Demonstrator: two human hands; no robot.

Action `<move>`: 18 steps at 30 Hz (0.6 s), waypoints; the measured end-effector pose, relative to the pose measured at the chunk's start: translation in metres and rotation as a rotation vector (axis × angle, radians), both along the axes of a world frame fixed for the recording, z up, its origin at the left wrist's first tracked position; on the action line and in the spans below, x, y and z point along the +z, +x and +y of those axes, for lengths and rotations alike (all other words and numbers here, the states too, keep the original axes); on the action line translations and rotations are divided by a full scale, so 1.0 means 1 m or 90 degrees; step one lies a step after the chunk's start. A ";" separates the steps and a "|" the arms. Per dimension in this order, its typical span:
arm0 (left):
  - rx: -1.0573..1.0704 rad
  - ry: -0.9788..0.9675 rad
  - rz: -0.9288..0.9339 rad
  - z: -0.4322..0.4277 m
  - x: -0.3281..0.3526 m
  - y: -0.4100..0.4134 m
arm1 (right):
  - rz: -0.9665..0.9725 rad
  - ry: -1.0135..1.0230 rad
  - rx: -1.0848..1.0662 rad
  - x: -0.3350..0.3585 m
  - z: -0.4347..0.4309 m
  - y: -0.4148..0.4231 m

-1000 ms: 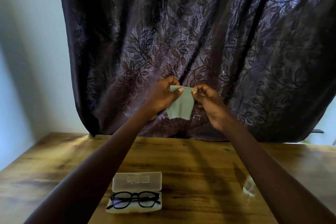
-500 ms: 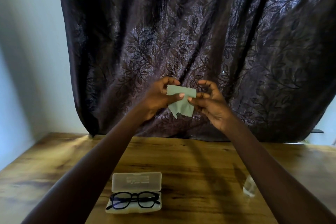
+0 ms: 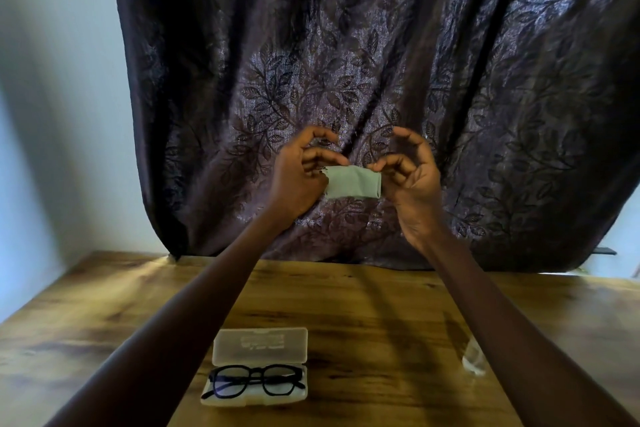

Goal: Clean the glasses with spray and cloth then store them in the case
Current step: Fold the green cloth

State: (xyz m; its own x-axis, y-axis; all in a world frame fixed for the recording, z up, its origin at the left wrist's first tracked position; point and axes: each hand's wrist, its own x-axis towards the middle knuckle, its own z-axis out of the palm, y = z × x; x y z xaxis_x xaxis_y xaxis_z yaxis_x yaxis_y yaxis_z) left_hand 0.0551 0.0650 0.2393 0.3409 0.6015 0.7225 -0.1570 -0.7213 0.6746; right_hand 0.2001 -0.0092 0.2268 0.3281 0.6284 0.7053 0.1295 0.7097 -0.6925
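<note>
Cloth (image 3: 353,182): folded, in the air, my left hand (image 3: 298,180) pinching one end, my right hand (image 3: 412,180) the other | glasses (image 3: 256,380): lying in open case (image 3: 261,345) on table (image 3: 381,305) | risk: my fingertip pinch may slip, dropping cloth.

One wide-angle view looks out from the person's head, forward and slightly down, across the table (image 3: 381,305) to the curtain (image 3: 381,45) behind it. Both forearms enter from the bottom edge. The left hand (image 3: 298,177) and right hand (image 3: 412,184) hold the cloth (image 3: 353,182) near mid-frame, at arm's reach. The case (image 3: 259,345) lies close below.
</note>
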 end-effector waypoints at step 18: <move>-0.198 -0.613 -0.009 -0.003 -0.025 -0.023 | 0.073 -0.183 0.040 -0.028 0.000 -0.015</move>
State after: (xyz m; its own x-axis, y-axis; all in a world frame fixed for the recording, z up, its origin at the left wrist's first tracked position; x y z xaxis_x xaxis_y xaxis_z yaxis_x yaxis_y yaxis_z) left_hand 0.0325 0.0622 0.2140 0.5766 0.8168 -0.0178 -0.2582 0.2029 0.9445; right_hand 0.1852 -0.0089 0.1991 0.3503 0.8179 0.4565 0.0009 0.4871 -0.8734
